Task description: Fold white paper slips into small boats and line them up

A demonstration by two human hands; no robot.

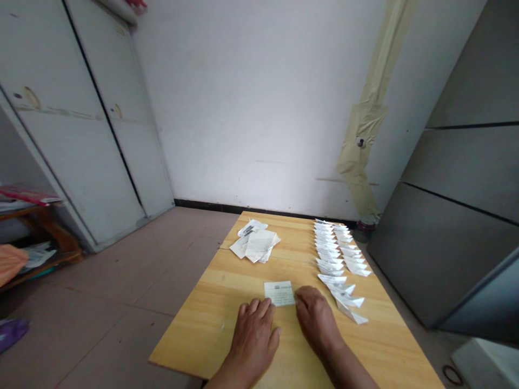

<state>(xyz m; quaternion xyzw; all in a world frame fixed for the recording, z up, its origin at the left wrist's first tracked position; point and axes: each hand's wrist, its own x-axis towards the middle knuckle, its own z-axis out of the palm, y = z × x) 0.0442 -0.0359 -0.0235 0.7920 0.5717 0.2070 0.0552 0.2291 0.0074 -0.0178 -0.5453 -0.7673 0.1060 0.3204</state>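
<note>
Bottom centre of the frame: left hand (253, 340), open and palm down on a long pale-yellow wooden tabletop (194, 337), fingers (254, 309) slightly spread, tips at the lower left edge of a small white printed paper slip (279, 294). Just to the right, right hand (315, 319), also open and palm down, fingers gently curved, tips against the slip's right edge. No clench and no clear pinch in either hand; the slip flat on the wood between the two.

Upper middle of the tabletop: a loose, overlapping pile of white printed paper sheets (255, 243), well apart from the hands. Right side of the tabletop: two close columns of small folded white paper pieces (336, 251), running from the far edge down to just beside the right hand, the lowest pieces slightly askew.

Upper left of the frame: tall off-white cabinet doors (81, 108). Far left: a wooden shelf (24, 212) with a red booklet (26, 194). Right of the frame: a large dark grey panelled cabinet (454, 183). Behind the table: a white wall (243, 108) with a strip of beige tape (363, 135), above black skirting (243, 208); pale tile floor (121, 275) below.
</note>
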